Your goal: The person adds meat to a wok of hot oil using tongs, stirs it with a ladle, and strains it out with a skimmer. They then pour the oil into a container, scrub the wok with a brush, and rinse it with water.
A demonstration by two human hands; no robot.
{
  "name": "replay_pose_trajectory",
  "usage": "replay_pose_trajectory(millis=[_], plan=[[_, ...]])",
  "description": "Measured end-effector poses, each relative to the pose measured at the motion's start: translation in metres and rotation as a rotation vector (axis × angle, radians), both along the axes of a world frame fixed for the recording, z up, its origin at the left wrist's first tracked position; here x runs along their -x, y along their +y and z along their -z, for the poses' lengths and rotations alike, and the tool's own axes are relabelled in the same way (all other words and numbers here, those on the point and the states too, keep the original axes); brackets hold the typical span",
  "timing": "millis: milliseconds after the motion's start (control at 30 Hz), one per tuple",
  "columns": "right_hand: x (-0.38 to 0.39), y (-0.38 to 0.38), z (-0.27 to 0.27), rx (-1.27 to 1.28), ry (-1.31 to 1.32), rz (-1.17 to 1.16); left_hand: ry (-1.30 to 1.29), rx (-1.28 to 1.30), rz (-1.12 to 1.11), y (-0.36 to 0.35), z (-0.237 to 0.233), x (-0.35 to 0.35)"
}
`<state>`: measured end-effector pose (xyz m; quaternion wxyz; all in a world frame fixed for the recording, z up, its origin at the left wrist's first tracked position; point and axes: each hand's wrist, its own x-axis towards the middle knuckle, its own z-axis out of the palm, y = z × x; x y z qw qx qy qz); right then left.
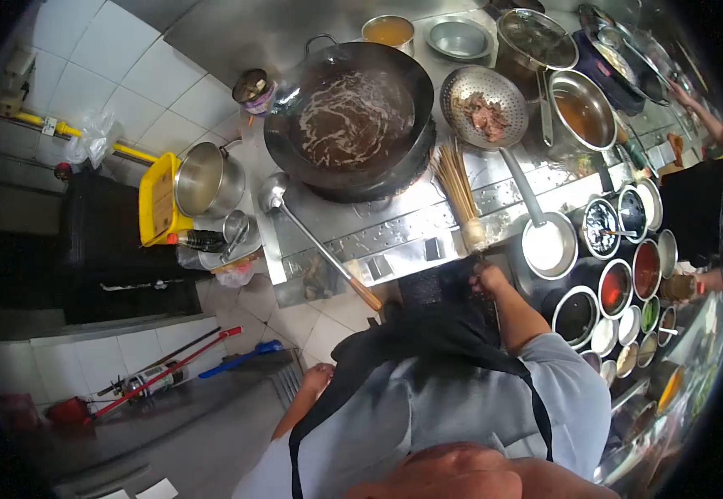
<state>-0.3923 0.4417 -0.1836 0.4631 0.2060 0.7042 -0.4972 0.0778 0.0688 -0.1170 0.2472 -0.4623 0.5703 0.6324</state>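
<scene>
Apron (pixel 432 337) of dark cloth spans the lower middle of the frame, with the left hand (pixel 318 378) beside it at lower left. That grip is loosely curled; nothing shows in it, though I cannot tell whether something is hidden. At centre right, the right hand (pixel 486 279) is drawn in toward a fist at the front of the steel bench (pixel 357 229); how tightly it is closed, or on what, cannot be made out.

Beyond the hands, a wooden-handled ladle (pixel 320 243) slants across left of centre, its handle end jutting past the bench front. The bound butt of a bamboo wok brush (pixel 458 190) lies just above the right fist, apparently apart from it. Farther up, the black wok (pixel 415 91) sits on the range at upper centre, holding brown liquid (pixel 353 121) streaked with pale foam. To its right, browned meat (pixel 488 118) rests in a perforated strainer (pixel 507 87), whose handle reaches down to a pot of white contents (pixel 574 259). A pot of orange liquid (pixel 411 37) stands behind the wok.

My reading: a pause while the wok heats, with the meat set aside to drain. Working the wok would call for opening a hand and reaching for brush or ladle.
</scene>
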Motion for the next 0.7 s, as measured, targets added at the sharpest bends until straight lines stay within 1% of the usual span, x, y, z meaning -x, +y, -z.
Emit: replay_pose_trajectory(millis=[33,67,100,133,167,200,233,267,300,367,400,433,467,533,567,600,633,667,700], plan=[[0.010,-0.006,0.014,0.074,0.032,0.273,-0.195,0.314,0.287,0.022,-0.058,0.039],[0.024,-0.015,0.029,0.146,0.058,0.555,-0.205,0.333,0.295,0.022,-0.052,0.040],[0.038,-0.014,0.068,0.285,0.045,0.614,-0.245,0.443,0.462,0.020,-0.040,0.025],[0.044,-0.013,0.103,0.417,0.026,0.680,-0.291,0.544,0.639,0.012,-0.021,-0.007],[0.043,-0.026,0.073,0.347,0.024,0.785,-0.024,0.547,0.574,-0.009,0.043,-0.065],[0.043,-0.039,0.027,0.269,0.023,0.885,-0.043,0.543,0.598,-0.016,0.038,-0.074],[0.042,-0.036,0.057,0.263,0.010,0.900,-0.126,0.537,0.637,-0.018,0.032,-0.074],[0.041,-0.036,0.089,0.337,0.092,0.955,-0.206,0.531,0.672,-0.019,0.026,-0.075],[0.042,-0.037,0.098,0.412,0.181,1.007,-0.212,0.531,0.682,-0.021,0.022,-0.075],[0.041,-0.036,0.113,0.453,0.151,1.045,-0.136,0.562,0.726,-0.027,0.012,-0.078],[0.041,-0.037,0.115,0.496,0.131,1.073,-0.141,0.563,0.735,-0.025,-0.002,-0.069],[0.042,-0.039,0.123,0.563,0.170,1.068,-0.214,0.536,0.662,-0.019,-0.021,-0.051],[0.044,-0.040,0.122,0.562,0.170,1.078,-0.284,0.509,0.590,-0.017,-0.032,-0.038],[0.054,-0.040,0.122,0.738,0.055,1.065,-0.264,0.526,0.569,-0.020,-0.028,-0.026],[0.061,-0.041,0.122,0.778,-0.067,1.083,-0.251,0.540,0.537,-0.021,-0.029,-0.023],[0.059,-0.038,0.145,0.778,-0.066,1.093,-0.251,0.541,0.547,-0.028,-0.017,-0.026],[0.058,-0.034,0.175,0.810,-0.129,1.049,-0.183,0.681,0.831,-0.040,0.005,-0.029],[0.054,-0.028,0.191,0.838,-0.197,1.007,-0.114,0.812,1.117,-0.045,0.014,-0.030],[0.051,-0.033,0.121,0.555,-0.142,1.168,-0.157,0.619,0.867,-0.042,-0.002,-0.003]])
